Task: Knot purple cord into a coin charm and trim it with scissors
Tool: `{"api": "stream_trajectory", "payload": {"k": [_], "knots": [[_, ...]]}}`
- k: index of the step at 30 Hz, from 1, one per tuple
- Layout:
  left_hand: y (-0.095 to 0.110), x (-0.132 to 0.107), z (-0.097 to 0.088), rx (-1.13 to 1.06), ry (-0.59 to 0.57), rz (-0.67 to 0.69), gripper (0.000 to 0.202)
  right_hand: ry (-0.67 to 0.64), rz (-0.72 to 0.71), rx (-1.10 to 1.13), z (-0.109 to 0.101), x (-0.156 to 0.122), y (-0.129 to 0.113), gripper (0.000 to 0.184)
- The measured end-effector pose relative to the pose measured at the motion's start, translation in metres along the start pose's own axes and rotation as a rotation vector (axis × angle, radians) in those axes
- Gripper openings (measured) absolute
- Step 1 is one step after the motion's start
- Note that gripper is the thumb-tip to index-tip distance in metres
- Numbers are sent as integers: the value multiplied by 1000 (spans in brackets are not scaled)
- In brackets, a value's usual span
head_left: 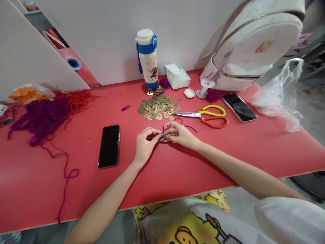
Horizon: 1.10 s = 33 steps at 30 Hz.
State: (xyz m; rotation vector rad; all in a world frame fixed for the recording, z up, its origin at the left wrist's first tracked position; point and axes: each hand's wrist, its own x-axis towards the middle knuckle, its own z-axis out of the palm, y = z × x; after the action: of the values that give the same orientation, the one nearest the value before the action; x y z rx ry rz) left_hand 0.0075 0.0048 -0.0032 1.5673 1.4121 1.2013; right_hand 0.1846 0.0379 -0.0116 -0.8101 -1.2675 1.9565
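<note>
My left hand (145, 143) and my right hand (177, 134) meet above the red table (177, 169), fingertips pinched together on a short piece of purple yarn (188, 126). The yarn loops out behind my right hand toward the scissors. Something small may sit between the fingertips, but I cannot make it out. A pile of brass coins (157, 107) with centre holes lies just beyond the hands. Yellow-and-orange scissors (203, 117) lie to the right of the coins, blades pointing left.
A black phone (109, 145) lies left of my hands, another phone (239, 107) at right. Purple yarn (40, 118) and red yarn (78, 100) are heaped far left. A bottle (148, 61), tissue pack (176, 76), white spool (205, 87), backpack (251, 47) and plastic bag (279, 98) line the back.
</note>
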Motion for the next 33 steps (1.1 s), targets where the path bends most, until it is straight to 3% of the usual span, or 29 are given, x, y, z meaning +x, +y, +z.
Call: {"api": "stream_trajectory", "payload": {"k": [33], "knots": [[1, 0, 1, -13, -2, -19, 5, -34, -61, -175, 0, -2, 4, 41]]}}
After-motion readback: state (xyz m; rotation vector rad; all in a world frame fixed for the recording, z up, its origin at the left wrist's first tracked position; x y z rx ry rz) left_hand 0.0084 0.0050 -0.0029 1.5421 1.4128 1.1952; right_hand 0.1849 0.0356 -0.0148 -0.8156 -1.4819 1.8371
